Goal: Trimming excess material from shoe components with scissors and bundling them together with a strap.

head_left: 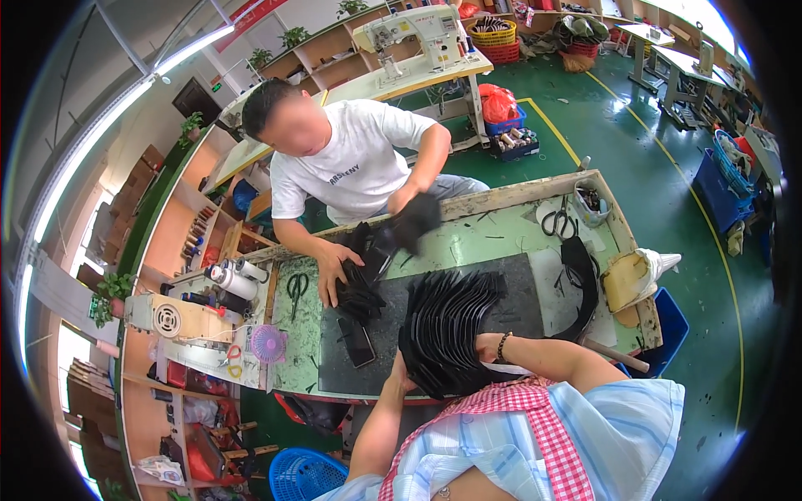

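Note:
A thick fanned stack of black flat cut pieces point(444, 334) stands at the table's near edge; whether they are leather or fabric I cannot tell. My left hand point(403, 372) grips its left side, with the fingers partly hidden by the pieces. My right hand point(490, 347), below a beaded bracelet, closes on the right side. Across the table a person in a white T-shirt rests one hand point(334, 271) on a pile of black pieces point(359, 296). That person's other hand point(404, 197) holds up a blurred black bundle point(417, 222).
A phone point(357, 343) lies on the dark mat point(522, 288). Black scissors point(296, 286) lie left, another pair point(558, 223) far right near a tub point(591, 205). A curved black strip point(578, 280) lies right. A sewing machine point(180, 318) and pink fan point(268, 343) stand left.

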Motion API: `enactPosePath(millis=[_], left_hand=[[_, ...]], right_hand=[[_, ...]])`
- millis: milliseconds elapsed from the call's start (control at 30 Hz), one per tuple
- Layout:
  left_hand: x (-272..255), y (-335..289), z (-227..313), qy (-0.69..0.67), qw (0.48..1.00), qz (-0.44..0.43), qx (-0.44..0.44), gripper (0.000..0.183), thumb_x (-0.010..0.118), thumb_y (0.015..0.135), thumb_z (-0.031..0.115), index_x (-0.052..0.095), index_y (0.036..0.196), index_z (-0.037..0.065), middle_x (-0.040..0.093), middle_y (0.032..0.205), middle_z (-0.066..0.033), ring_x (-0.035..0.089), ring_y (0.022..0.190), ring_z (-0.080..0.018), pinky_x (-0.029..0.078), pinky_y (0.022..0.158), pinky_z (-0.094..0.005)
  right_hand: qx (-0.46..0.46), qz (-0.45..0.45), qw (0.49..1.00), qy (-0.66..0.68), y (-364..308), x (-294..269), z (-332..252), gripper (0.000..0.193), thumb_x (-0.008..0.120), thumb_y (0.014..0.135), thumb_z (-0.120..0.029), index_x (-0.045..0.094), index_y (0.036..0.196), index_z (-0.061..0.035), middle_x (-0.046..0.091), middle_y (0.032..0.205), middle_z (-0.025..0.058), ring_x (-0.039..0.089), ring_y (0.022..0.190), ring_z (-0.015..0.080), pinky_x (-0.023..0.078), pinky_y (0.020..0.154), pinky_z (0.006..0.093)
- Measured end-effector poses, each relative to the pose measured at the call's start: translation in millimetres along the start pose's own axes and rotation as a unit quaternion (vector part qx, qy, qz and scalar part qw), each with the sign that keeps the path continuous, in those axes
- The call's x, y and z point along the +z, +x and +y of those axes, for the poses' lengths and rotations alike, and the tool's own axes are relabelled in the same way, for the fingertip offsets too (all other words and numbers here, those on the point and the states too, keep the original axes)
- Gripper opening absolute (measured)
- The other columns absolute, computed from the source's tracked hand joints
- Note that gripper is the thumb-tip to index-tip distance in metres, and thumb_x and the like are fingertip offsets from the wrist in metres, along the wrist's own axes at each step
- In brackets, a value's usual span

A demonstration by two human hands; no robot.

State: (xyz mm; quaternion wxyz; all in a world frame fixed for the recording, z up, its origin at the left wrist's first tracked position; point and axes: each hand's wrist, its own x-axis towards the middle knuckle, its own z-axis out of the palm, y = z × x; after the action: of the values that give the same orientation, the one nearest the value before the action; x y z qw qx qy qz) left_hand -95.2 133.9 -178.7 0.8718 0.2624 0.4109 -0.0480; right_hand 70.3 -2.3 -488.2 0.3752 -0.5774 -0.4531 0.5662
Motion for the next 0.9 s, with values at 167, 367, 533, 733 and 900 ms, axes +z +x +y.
enactPosePath(millis=[167, 367, 533, 733, 900], left_hand=[[-15, -20, 20, 0.097, 0.994, 0.013, -0.041, 0.08, 0.038, 0.075, 0.076, 0.049, 0.127, 0.016, 0.053, 0.125, -0.0057, 0.048, 0.115, -0.028, 0.035, 0.091, -0.0572], [-18, -21, 48, 0.315, 0.936, 0.147, 0.051, 0.099, 0.042, 0.068, 0.081, 0.043, 0.131, 0.005, 0.044, 0.134, -0.0117, 0.04, 0.123, -0.0262, 0.028, 0.1, -0.0497], [-34, -4, 18, 0.289, 0.877, 0.295, 0.246, 0.072, 0.059, 0.066, 0.074, 0.061, 0.069, 0.003, 0.05, 0.066, 0.0006, 0.041, 0.063, -0.0092, 0.035, 0.059, -0.0256], [-27, 15, -14, 0.09, 0.867, 0.277, 0.405, 0.048, 0.062, 0.084, 0.045, 0.065, 0.09, -0.003, 0.058, 0.081, -0.001, 0.048, 0.072, -0.0098, 0.038, 0.068, -0.0228], [-49, 22, -32, -0.105, 0.802, 0.327, 0.49, 0.036, 0.059, 0.086, 0.016, 0.056, 0.116, -0.004, 0.059, 0.111, -0.0098, 0.055, 0.098, -0.0151, 0.041, 0.083, -0.0228]], right_hand=[[0.091, -0.087, 0.991, 0.034, -105, -38, -191, 0.019, 0.059, 0.08, -0.018, 0.062, 0.08, 0.0007, 0.066, 0.083, 0.0123, 0.062, 0.071, 0.0233, 0.051, 0.062, 0.0382], [0.226, -0.04, 0.962, -0.145, -190, -86, -312, 0.024, 0.067, 0.074, -0.024, 0.067, 0.08, -0.0013, 0.065, 0.067, 0.0008, 0.053, 0.055, 0.008, 0.043, 0.05, 0.0225], [0.187, -0.061, 0.971, -0.135, -192, -108, -335, 0.024, 0.07, 0.072, -0.02, 0.067, 0.085, 0.0005, 0.065, 0.068, 0.0013, 0.053, 0.056, 0.0078, 0.043, 0.05, 0.0221], [0.139, -0.08, 0.984, -0.079, -181, -106, -335, 0.046, 0.073, 0.072, -0.015, 0.059, 0.113, 0.0, 0.064, 0.074, 0.0005, 0.052, 0.06, 0.0061, 0.042, 0.052, 0.0203], [0.217, -0.102, 0.96, -0.145, -191, -118, -317, 0.046, 0.074, 0.071, -0.014, 0.059, 0.112, 0.0007, 0.062, 0.07, -0.001, 0.053, 0.059, 0.0057, 0.043, 0.052, 0.0206]])
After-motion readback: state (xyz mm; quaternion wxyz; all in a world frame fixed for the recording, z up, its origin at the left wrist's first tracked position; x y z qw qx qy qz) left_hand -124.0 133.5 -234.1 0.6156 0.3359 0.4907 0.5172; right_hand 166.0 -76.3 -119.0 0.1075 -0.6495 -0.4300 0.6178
